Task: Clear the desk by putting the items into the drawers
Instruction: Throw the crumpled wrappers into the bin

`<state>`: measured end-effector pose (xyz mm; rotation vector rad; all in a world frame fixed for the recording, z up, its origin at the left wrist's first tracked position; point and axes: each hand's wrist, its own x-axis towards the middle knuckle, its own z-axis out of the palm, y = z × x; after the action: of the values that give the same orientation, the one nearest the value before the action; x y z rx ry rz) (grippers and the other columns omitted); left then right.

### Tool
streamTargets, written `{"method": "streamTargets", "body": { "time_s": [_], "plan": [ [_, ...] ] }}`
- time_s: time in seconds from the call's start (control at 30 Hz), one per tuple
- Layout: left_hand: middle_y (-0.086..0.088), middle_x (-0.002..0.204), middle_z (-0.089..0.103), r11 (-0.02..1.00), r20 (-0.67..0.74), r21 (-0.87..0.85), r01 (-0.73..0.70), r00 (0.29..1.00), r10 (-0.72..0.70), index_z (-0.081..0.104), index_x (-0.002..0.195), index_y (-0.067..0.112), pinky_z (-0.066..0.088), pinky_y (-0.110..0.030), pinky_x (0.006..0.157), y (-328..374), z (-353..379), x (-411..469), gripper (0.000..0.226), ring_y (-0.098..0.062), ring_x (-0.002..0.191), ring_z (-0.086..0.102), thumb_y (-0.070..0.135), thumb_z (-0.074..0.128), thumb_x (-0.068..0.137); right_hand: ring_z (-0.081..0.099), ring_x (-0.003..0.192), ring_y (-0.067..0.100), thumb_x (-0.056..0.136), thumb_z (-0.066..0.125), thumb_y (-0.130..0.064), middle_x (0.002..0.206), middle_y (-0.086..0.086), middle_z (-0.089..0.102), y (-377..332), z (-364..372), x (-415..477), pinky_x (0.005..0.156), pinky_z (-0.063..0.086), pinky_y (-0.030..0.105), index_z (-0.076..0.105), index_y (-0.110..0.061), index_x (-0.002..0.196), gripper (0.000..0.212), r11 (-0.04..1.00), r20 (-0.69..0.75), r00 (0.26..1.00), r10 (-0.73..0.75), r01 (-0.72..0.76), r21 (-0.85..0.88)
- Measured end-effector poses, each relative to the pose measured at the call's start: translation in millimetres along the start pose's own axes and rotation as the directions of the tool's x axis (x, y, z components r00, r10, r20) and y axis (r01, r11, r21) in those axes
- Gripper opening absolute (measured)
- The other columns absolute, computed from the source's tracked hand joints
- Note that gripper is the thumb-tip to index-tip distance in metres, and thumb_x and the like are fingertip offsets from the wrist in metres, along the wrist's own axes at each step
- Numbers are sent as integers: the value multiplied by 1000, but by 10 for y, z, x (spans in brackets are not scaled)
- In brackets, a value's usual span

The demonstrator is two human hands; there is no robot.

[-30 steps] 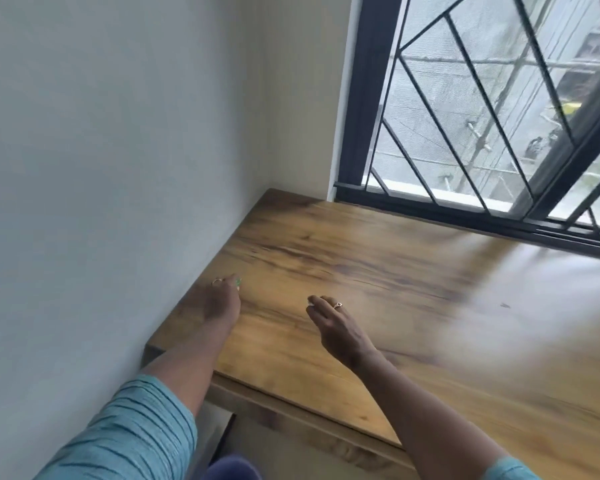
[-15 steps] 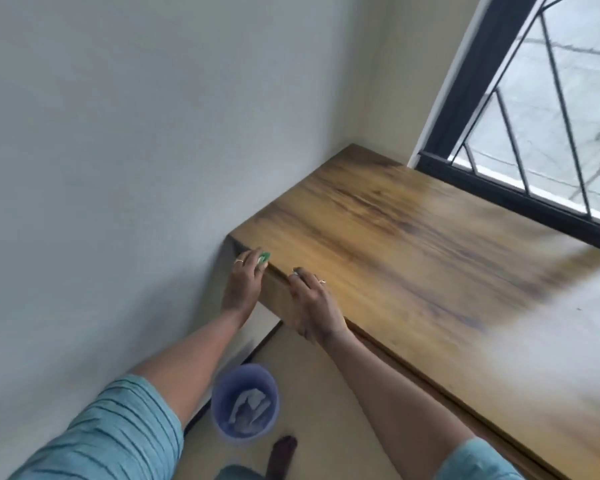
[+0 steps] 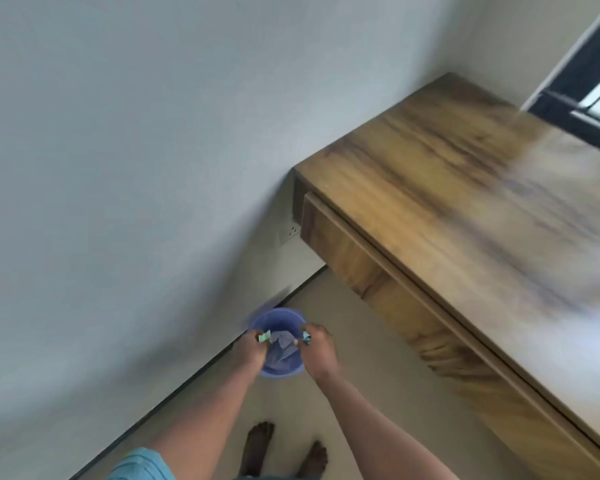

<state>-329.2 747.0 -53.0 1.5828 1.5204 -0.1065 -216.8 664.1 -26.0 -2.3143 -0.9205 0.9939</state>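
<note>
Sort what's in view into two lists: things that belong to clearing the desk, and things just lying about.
Part of the job:
- wooden desk
- wooden drawer front under its edge
- small green scrap in left hand
- small teal scrap in right hand
- blue plastic bin below both hands

Just there:
- white wall socket
- barred window

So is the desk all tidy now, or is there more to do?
Nearly. The visible part of the desk top is bare. The left hand pinches a green scrap and the right hand another scrap, both above the blue bin that holds crumpled paper. Left: dropping them. The drawer front looks shut.
</note>
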Motion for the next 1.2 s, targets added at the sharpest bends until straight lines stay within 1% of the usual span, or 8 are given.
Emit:
{"method": "streamTargets", "body": {
  "time_s": [0.07, 0.17, 0.43, 0.6, 0.7, 0.8, 1.0, 1.2],
  "plan": [
    [-17, 106, 66, 994, 77, -67, 91, 993, -85, 65, 106, 8, 37, -26, 70, -196, 190, 223, 21, -30, 96, 63, 16, 53, 92, 49, 87, 17, 91, 50, -6, 98, 4, 54, 149, 199, 185, 72, 31, 18, 53, -15, 91, 10, 997, 36, 997, 73, -74, 22],
    [-28, 106, 65, 973, 108, -148, 178, 981, -163, 64, 105, -2, 43, -34, 70, -404, 437, 619, 24, -38, 100, 63, 13, 52, 91, 58, 106, 24, 90, 50, -3, 115, 11, 63, 344, 491, 500, 75, 37, 21, 62, -7, 112, 26, 991, 65, 989, 132, -134, 20],
    [-18, 142, 46, 993, 150, -53, 106, 984, -97, 38, 141, 2, 34, -26, 98, -774, 947, 1478, 49, -29, 130, 46, 19, 50, 97, 40, 134, 23, 93, 43, 4, 145, 10, 43, 791, 1275, 1265, 103, 25, 21, 45, -6, 137, 46, 992, 146, 982, 123, -119, -35],
    [-20, 138, 49, 993, 120, -36, 109, 987, -104, 40, 139, 2, 37, -29, 94, -972, 955, 1411, 45, -32, 125, 49, 12, 50, 96, 34, 137, 24, 92, 43, 3, 149, 10, 34, 927, 1465, 1140, 107, 25, 25, 39, -6, 141, 50, 980, 218, 956, 194, -179, -86],
    [-24, 130, 54, 995, 112, -39, 91, 990, -86, 49, 128, -5, 32, -28, 75, -956, 848, 1164, 34, -25, 105, 53, 5, 45, 97, 38, 134, 25, 92, 45, 1, 146, 11, 38, 879, 1425, 932, 106, 26, 25, 41, -6, 139, 48, 974, 228, 947, 224, -208, -92],
    [-25, 126, 56, 997, 77, -58, 47, 996, -42, 53, 123, -7, 21, -19, 61, -839, 701, 916, 31, -19, 91, 46, -1, 41, 96, 41, 132, 24, 92, 47, -1, 143, 11, 42, 710, 1267, 697, 106, 28, 27, 43, -8, 138, 47, 970, 198, 950, 240, -227, -85],
    [-11, 130, 55, 978, 99, 150, -146, 986, 132, 50, 131, 12, 45, -32, 86, -426, 397, 344, 40, -28, 112, 56, 6, 35, 95, 48, 124, 25, 92, 39, -2, 135, 9, 51, 283, 800, 178, 99, 37, 29, 50, -8, 130, 40, 973, 99, 971, 219, -210, -96],
    [-1, 129, 57, 791, 191, 414, -451, 892, 409, 45, 135, 14, 48, -29, 93, 12, 216, -238, 44, -18, 115, 55, 15, 51, 92, 48, 122, 28, 91, 38, -3, 132, 11, 51, 96, 250, -386, 98, 40, 30, 49, -6, 128, 39, 974, -10, 989, 146, -145, -171]
  ]
}}
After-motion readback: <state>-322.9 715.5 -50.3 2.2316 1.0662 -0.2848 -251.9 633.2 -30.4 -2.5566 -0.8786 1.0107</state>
